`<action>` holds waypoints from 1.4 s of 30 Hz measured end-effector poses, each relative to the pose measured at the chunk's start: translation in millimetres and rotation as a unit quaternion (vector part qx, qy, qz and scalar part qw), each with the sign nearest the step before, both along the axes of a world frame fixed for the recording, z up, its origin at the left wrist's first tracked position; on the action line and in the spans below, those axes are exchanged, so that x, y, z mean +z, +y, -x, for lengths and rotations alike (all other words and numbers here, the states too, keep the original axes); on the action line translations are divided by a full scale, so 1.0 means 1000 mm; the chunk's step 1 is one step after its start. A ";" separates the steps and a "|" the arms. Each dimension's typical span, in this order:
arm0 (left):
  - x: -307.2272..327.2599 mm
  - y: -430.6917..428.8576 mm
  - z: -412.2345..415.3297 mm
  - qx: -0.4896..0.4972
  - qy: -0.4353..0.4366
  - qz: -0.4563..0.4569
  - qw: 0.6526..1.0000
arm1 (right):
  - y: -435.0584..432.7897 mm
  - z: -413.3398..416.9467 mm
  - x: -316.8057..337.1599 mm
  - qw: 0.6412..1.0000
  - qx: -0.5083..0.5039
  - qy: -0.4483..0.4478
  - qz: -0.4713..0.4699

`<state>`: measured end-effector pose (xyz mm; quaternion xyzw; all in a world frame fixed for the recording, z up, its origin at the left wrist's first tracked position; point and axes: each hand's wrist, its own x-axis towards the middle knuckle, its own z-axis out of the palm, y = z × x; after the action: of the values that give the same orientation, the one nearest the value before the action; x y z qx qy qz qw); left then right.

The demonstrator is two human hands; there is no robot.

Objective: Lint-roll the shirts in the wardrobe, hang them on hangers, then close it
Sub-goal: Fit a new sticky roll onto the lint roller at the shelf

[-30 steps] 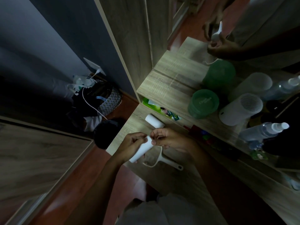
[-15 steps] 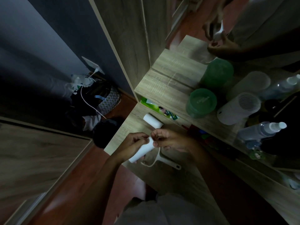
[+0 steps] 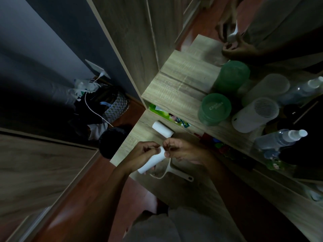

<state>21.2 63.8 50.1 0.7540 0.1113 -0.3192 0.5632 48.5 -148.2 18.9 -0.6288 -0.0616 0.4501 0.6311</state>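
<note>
While the left hand (image 3: 141,154) curls around the lower half of a white lint roll (image 3: 152,163), the right hand (image 3: 183,151) pinches the roll's upper end between thumb and fingertips. Both hands hold the roll just above a pale wooden desk (image 3: 192,193), tilted so its free end points down and left. It is a plain, smooth white cylinder with no handle fitted. Beneath it on the desk lies a thin white roller handle (image 3: 174,174), its looped end partly hidden by the roll. A second white roll (image 3: 163,129) lies on its side further back, near the right hand. Behind that, an open cubby (image 3: 167,116) under a raised shelf holds bright green packets. On the shelf stands a green lidded tub (image 3: 215,109), contents unseen, beside a white cylindrical device (image 3: 255,114) and a clear spray bottle (image 3: 279,138). On the floor to the left, a patterned basket (image 3: 117,109) holds dark bundled items.
</note>
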 end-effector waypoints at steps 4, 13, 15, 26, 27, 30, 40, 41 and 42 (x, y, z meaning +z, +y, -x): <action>0.002 0.000 -0.001 -0.011 -0.004 -0.003 1.000 | -0.001 0.000 -0.003 1.000 -0.004 -0.007 0.007; 0.001 -0.002 -0.003 -0.031 -0.020 -0.009 0.999 | -0.003 -0.002 0.001 1.000 0.001 -0.009 -0.001; 0.000 -0.002 -0.003 -0.026 -0.012 -0.006 1.000 | -0.004 -0.003 0.000 1.000 -0.001 -0.019 -0.003; -0.013 -0.007 -0.005 0.234 0.089 -0.033 0.968 | -0.009 -0.005 -0.071 0.940 -0.310 -0.012 0.143; -0.010 -0.007 -0.005 0.281 0.093 -0.018 0.955 | -0.009 -0.004 -0.080 0.929 -0.326 -0.026 0.176; -0.007 -0.005 -0.005 0.343 0.072 0.038 0.936 | -0.002 0.002 -0.099 0.904 -0.348 -0.064 0.241; 0.001 0.001 -0.001 0.441 0.065 0.158 0.881 | 0.005 0.019 -0.095 0.888 -0.335 -0.124 0.289; 0.001 0.000 0.000 0.441 0.058 0.157 0.882 | 0.008 0.022 -0.082 0.890 -0.353 -0.114 0.265; 0.001 0.000 0.001 0.443 0.051 0.155 0.882 | 0.012 0.027 -0.070 0.894 -0.368 -0.103 0.232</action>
<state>20.1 63.4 51.6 0.5121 0.4113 -0.0879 0.7489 21.9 -136.0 -51.2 -0.7782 0.2155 0.1197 0.5776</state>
